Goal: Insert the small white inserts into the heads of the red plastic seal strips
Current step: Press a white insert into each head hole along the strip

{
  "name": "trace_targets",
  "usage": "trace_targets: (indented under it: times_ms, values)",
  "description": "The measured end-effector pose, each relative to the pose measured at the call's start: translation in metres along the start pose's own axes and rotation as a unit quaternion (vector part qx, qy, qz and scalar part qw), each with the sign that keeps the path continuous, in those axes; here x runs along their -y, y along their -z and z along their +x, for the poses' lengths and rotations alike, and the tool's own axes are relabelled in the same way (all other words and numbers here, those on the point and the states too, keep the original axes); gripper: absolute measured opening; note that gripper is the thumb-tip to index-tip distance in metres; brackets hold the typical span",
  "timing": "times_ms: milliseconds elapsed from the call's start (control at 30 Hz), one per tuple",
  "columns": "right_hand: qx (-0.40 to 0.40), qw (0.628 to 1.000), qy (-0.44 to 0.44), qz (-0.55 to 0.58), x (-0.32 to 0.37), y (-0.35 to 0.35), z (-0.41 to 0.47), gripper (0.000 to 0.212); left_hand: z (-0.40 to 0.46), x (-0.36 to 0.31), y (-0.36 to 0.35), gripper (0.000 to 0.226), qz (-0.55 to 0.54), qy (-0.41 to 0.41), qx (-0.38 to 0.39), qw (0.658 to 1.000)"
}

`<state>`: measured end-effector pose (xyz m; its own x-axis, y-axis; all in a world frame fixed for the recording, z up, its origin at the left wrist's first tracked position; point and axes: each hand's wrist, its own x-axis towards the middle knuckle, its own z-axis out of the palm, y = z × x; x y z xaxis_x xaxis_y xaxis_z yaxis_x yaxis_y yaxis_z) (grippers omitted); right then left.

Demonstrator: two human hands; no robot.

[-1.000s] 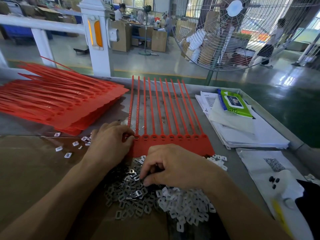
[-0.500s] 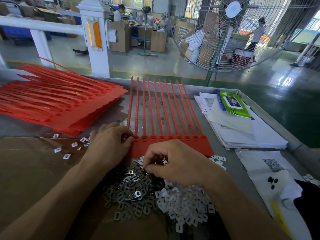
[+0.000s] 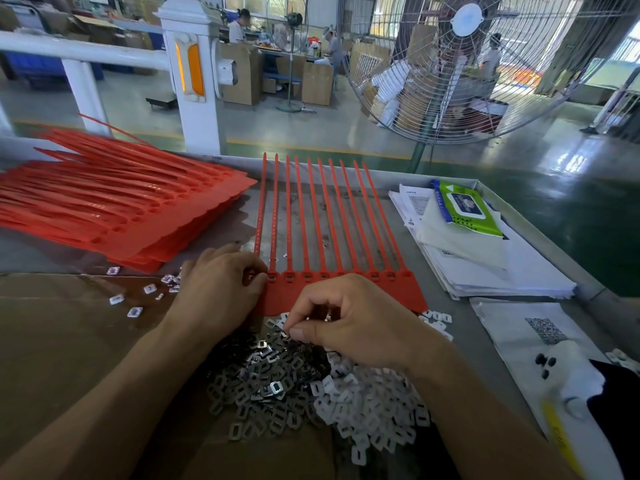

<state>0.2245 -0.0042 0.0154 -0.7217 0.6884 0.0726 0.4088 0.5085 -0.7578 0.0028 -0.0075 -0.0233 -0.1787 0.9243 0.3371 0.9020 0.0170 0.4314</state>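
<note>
Pinching insert with right hand; left hand pressing red strips

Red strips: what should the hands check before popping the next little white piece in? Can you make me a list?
1. The sheet of red strips lies flat on the table: ok.
2. The left hand holds the sheet's left end steady: ok.
3. The right hand has an insert pinched: cannot tell, its fingertips sit curled at the pile's top.
4. The insert faces the right way: cannot tell.
5. Plenty of white inserts lie close by: ok.
6. The next head slot is empty: cannot tell, too small to see.
</note>
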Motion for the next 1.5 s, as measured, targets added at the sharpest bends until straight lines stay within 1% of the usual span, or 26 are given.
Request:
trace_targets:
  times_ms: [167, 233, 300, 400, 467, 733, 800, 933, 1100, 1300, 1500]
  values:
    - [-0.036, 0.998, -0.008, 0.042, -0.001, 0.001, 0.0, 0.008, 0.0, 0.0, 0.0, 0.016, -0.002, 0.003, 0.001, 1.0]
    - [-0.064, 0.997, -0.01, 0.032, -0.003, 0.001, 0.001, 0.013, 0.0, 0.0, 0.0, 0.016, -0.001, 0.004, 0.003, 1.0]
    - [-0.112, 0.993, -0.026, 0.033, -0.006, 0.002, 0.001, 0.015, 0.0, 0.0, 0.0, 0.016, -0.001, 0.003, 0.003, 1.0]
    - [-0.215, 0.972, -0.074, 0.057, -0.016, 0.009, 0.002, 0.015, -0.001, 0.001, 0.001, 0.016, -0.009, 0.002, 0.008, 1.0]
    - [-0.265, 0.957, -0.103, 0.055, -0.024, 0.018, 0.002, 0.015, -0.001, 0.002, 0.001, 0.016, -0.011, 0.002, 0.01, 1.0]
    - [-0.38, 0.902, -0.196, 0.057, -0.052, 0.052, -0.009, 0.015, -0.001, 0.0, 0.002, 0.014, -0.013, 0.009, 0.013, 1.0]
    - [-0.399, 0.886, -0.226, 0.064, -0.058, 0.059, -0.01, 0.012, -0.001, -0.001, 0.002, 0.015, -0.013, 0.011, 0.014, 1.0]
    - [-0.408, 0.873, -0.255, 0.072, -0.067, 0.066, -0.014, 0.007, -0.001, 0.0, 0.002, 0.015, -0.01, 0.012, 0.017, 1.0]
    - [-0.406, 0.872, -0.273, -0.021, -0.077, 0.071, -0.02, 0.016, 0.0, -0.001, 0.001, 0.015, -0.01, 0.011, 0.016, 1.0]
    - [-0.35, 0.884, -0.309, -0.036, -0.086, 0.071, -0.017, 0.017, -0.001, 0.0, 0.001, 0.014, -0.012, 0.012, 0.016, 1.0]
    - [-0.327, 0.887, -0.32, -0.061, -0.087, 0.069, -0.014, 0.014, -0.002, 0.0, 0.001, 0.015, -0.014, 0.012, 0.013, 1.0]
